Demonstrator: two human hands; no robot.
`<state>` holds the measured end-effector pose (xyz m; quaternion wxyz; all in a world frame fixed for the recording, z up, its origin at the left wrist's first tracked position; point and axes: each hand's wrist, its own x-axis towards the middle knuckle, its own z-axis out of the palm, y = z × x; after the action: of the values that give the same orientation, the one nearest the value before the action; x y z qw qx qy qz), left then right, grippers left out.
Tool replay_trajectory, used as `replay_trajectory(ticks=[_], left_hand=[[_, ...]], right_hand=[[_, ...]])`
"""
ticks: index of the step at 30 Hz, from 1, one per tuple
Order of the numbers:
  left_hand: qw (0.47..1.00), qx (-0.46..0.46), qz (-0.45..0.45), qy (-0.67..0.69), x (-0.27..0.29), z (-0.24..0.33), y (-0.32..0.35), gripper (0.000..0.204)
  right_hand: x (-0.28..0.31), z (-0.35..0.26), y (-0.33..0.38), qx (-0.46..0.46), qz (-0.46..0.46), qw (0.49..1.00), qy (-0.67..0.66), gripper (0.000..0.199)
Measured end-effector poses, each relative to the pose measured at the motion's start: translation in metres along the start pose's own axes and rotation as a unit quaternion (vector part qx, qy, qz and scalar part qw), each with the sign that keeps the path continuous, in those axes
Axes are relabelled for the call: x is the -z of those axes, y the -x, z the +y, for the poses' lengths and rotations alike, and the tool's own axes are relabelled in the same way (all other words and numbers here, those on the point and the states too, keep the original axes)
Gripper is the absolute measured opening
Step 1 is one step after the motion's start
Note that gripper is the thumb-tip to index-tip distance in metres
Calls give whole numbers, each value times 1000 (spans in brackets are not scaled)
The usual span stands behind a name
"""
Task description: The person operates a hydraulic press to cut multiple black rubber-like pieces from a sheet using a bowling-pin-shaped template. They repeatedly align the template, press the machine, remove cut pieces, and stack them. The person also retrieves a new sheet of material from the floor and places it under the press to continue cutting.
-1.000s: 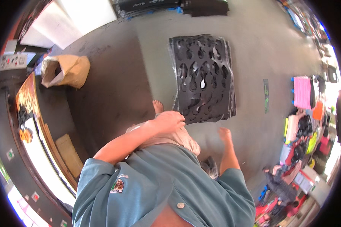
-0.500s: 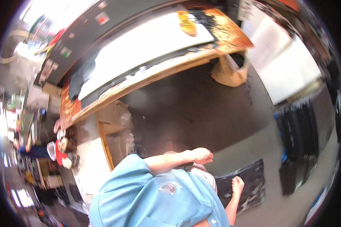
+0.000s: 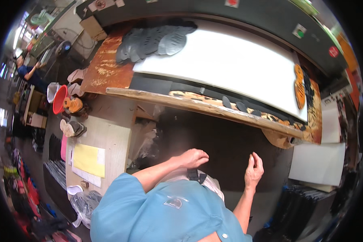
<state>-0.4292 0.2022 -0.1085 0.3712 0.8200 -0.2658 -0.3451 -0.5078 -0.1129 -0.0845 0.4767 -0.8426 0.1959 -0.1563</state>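
My left hand [image 3: 194,158] hovers in front of my body with its fingers curled in; nothing shows in it. To its right my right hand [image 3: 254,170] is raised, fingers up and thumb a little apart, holding nothing. Both are short of the workbench [image 3: 169,98] and touch nothing on it. On the bench lies a long white board [image 3: 230,56]. A pile of dark grey sole-shaped sheets [image 3: 149,42] covers its left end. At the right end rests an orange slotted sole-shaped piece [image 3: 299,88] beside black pieces [image 3: 308,88].
Small dark cut pieces [image 3: 241,106] line the bench's front ledge. A side table [image 3: 113,135] at left bears a yellow sheet [image 3: 86,159]. Beyond it are a red basin [image 3: 60,99] and a co-worker [image 3: 28,72]. Stacked black sheets [image 3: 302,209] stand right; a bag [image 3: 278,139] hangs beneath the bench.
My view has turned left, so the bench now runs across in front of me. My right hand has come up and its fingers have straightened. The left stays curled.
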Motion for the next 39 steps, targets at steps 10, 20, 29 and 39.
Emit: replay_trajectory(ticks=[10, 20, 29, 39], left_hand=[[859, -26, 496, 122, 200, 9, 33, 20], [713, 165, 681, 23, 399, -116, 65, 63], [762, 265, 569, -162, 482, -130, -28, 81], [702, 185, 680, 104, 506, -161, -15, 89]], right_hand=[[-136, -162, -161, 285, -111, 952, -30, 26], [-325, -221, -301, 299, -150, 943, 9, 57], [-427, -269, -336, 333, -133, 930, 80, 68], [-484, -322, -319, 327, -170, 926, 84, 64]])
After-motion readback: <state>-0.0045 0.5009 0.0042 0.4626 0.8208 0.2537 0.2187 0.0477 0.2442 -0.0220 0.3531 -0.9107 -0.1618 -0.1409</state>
